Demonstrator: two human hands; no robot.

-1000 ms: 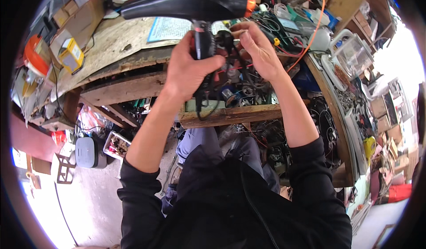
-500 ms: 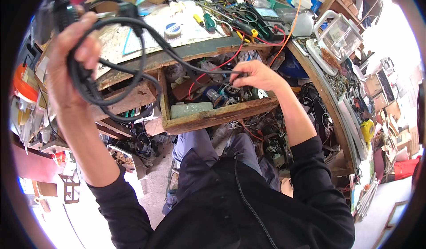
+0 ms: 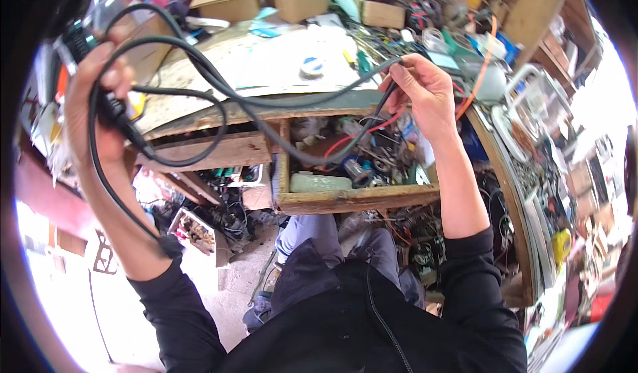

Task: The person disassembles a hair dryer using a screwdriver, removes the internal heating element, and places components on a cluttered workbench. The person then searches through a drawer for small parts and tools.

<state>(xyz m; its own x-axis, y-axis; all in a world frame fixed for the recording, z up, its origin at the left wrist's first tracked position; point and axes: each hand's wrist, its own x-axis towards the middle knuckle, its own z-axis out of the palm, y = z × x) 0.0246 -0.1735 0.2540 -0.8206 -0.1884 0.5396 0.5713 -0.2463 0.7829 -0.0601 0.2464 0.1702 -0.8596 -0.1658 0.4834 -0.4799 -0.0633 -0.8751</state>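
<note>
The left hand (image 3: 88,100), upper left of the frame, is wrapped around the handle of a black hair dryer (image 3: 114,112); the dryer's body is blurred and mostly lost in the dark corner. The right hand (image 3: 426,95), right of upper centre, pinches the black cord (image 3: 214,79) between thumb and fingers. The cord hangs in loose loops between the two hands, above the workbench (image 3: 226,47) and the open wooden drawer (image 3: 359,201). One length runs down the left forearm to a dark lump beside the sleeve, perhaps the plug, though blur hides it.

The dryer is probably light enough for one hand but top-heavy, with smooth plastic that could slip, so the handle is the place to grip. The cord looks thick, springy and tough; it likely holds its curls and is best held by its middle, without pulling where it joins the handle. A red wire (image 3: 372,128) shows over the cluttered drawer, where loops could snag.
</note>
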